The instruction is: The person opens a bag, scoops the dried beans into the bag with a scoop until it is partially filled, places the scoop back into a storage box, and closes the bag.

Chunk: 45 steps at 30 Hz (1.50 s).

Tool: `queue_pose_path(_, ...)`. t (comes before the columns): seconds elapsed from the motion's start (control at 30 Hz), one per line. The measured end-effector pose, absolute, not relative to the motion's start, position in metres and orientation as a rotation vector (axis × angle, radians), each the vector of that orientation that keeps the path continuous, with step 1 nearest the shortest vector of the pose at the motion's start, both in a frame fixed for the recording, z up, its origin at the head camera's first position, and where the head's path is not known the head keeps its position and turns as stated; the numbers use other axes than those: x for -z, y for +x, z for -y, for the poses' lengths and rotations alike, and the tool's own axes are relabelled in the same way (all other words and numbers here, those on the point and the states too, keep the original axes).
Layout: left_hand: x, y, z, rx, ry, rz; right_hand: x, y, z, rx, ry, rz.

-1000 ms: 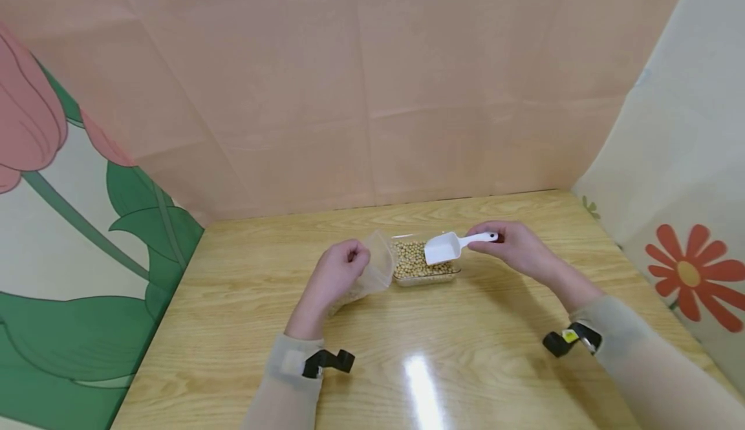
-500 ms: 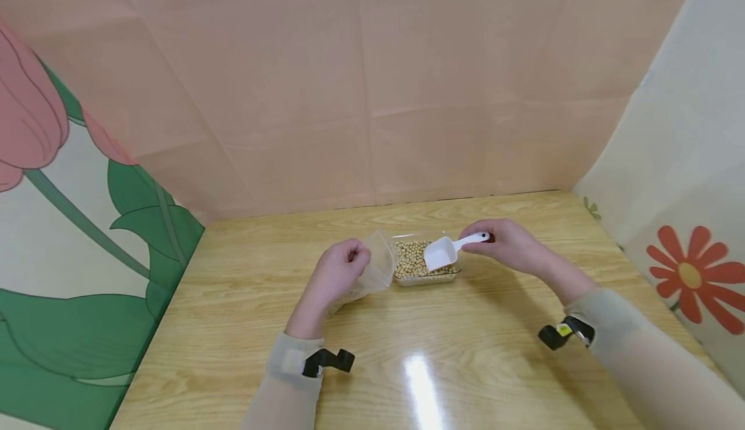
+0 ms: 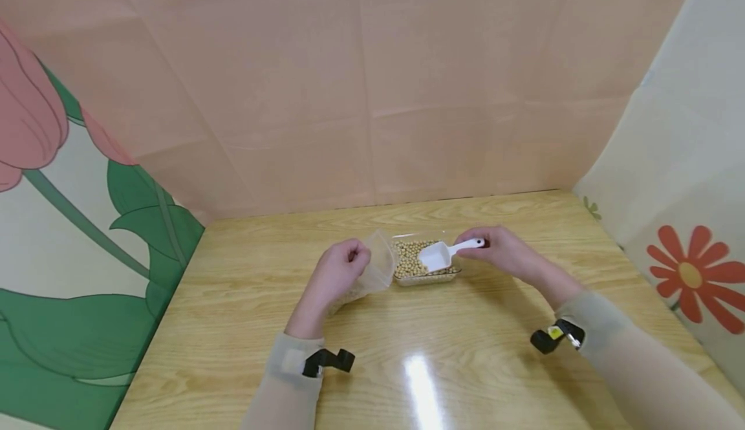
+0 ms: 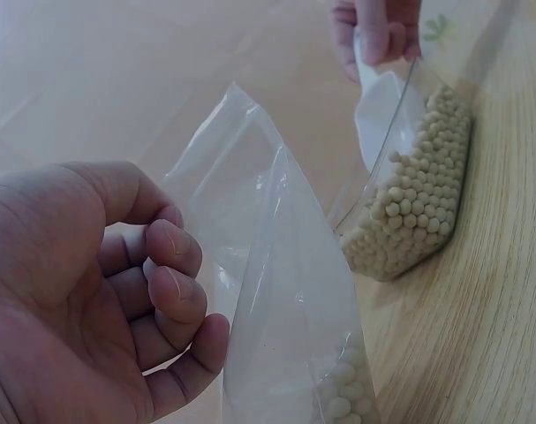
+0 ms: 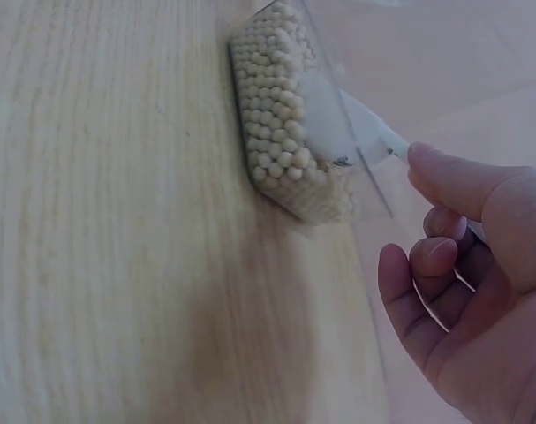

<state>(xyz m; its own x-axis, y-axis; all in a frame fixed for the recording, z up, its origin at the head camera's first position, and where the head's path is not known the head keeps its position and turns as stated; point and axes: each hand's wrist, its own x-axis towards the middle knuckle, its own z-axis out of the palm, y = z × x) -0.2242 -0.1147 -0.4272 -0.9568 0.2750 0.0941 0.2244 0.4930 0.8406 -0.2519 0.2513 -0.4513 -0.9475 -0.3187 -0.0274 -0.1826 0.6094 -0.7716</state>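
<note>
Over the table (image 3: pixel 372 365), the left hand (image 3: pixel 336 273), grip narrow, curls round the edge of a clear bag (image 3: pixel 381 267). At 3 o'clock from it sits a clear container (image 3: pixel 427 280) of pale beans (image 3: pixel 410 260). Beyond, near the container's 3 o'clock, the right hand (image 3: pixel 505 250) pinches a white scoop (image 3: pixel 436 258) dipped inside, touching the beans.
</note>
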Motion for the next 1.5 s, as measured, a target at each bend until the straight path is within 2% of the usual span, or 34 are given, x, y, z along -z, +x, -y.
queue_pose_path(0.77,0.428,-0.223,0.112,-1.469,0.439,-2.681,0.492,-0.251,-0.242,1.570,-0.234,-2.441)
queue_pose_path(1.5,0.427,-0.223,0.112,-1.465,0.437,-2.699,0.498,-0.245,-0.232,1.704,-0.094,-2.327)
